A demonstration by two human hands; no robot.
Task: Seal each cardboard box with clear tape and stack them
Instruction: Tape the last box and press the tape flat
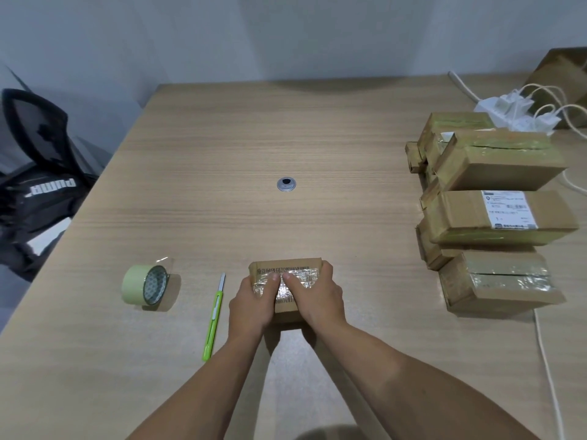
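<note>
While left hand (252,301) grips the box (286,265), right hand (319,296) does too.

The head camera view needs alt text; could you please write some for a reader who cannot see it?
A left hand and right hand hold a small cardboard box on a wooden table, thumbs pressing its taped top. A tape roll and a green cutter lie to its left; more taped boxes sit at the right.
</note>
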